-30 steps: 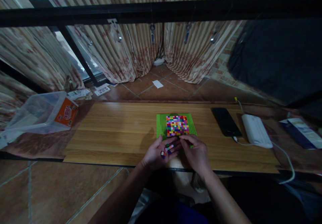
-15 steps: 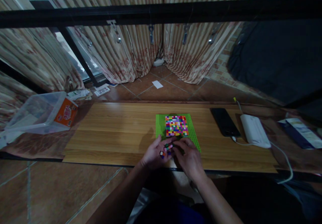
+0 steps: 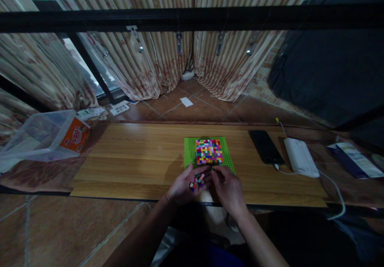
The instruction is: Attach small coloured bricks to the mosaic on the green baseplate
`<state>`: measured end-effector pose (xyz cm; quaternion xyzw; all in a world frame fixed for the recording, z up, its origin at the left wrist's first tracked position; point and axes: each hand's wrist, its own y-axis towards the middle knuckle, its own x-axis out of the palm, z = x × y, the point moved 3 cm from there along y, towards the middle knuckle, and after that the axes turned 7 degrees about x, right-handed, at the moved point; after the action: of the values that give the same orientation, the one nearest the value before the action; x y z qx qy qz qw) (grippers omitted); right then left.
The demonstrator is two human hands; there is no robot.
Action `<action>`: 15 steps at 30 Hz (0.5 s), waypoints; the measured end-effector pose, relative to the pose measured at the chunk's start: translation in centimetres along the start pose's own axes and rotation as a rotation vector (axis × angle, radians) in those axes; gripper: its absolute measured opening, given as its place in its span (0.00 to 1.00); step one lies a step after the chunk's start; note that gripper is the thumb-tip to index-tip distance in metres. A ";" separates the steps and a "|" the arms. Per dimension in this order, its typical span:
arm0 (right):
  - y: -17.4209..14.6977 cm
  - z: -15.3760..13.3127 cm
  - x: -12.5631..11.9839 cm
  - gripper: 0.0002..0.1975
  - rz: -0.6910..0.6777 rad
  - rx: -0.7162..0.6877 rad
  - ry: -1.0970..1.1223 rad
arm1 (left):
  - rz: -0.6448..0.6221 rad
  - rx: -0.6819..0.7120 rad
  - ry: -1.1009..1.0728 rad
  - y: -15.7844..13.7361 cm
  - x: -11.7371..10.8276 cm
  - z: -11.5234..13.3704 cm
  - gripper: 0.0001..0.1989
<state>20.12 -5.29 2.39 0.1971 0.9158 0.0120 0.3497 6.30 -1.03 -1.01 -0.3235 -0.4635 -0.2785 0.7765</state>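
My left hand point(image 3: 183, 185) is palm up, fingers a little curled, cradling several small building bricks point(image 3: 198, 179) in white, orange, pink, green and dark colours. Close by its fingertips, my right hand point(image 3: 228, 187) is closed in a pinch; whatever its thumb and forefinger hold is too small and dark to make out. Just beyond both hands lies a green studded baseplate point(image 3: 189, 149). On it stands a rectangular block of many-coloured bricks point(image 3: 209, 151), packed tightly together. The hands cover the baseplate's near edge.
To the right on the wooden table point(image 3: 135, 155) lie a black phone point(image 3: 266, 147) and a white power bank point(image 3: 301, 157), joined by a cable. A clear plastic bin point(image 3: 45, 135) with an orange label stands at the left. A dark bar point(image 3: 192, 19) crosses above.
My right hand's fingertips have drawn slightly right, away from the bricks in my left palm, which now show more openly. The whole view has shifted a little.
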 end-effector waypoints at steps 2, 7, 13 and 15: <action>0.7 0.4 -0.7 0.12 0.050 0.043 0.029 | -0.012 -0.005 0.018 0.0 0.0 0.0 0.27; 3.1 1.0 -1.8 0.13 0.106 0.073 0.088 | 0.009 -0.004 0.051 -0.1 0.2 0.1 0.26; 5.1 0.5 -1.6 0.15 0.100 0.018 -0.053 | 0.020 -0.011 0.031 -0.1 0.4 0.1 0.25; 5.3 0.3 -1.5 0.15 0.105 0.009 -0.098 | 0.019 -0.012 0.027 -0.1 0.4 0.1 0.25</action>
<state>23.23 -0.96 3.95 0.2467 0.8860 0.0166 0.3923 6.32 -1.09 -0.58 -0.3287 -0.4482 -0.2781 0.7834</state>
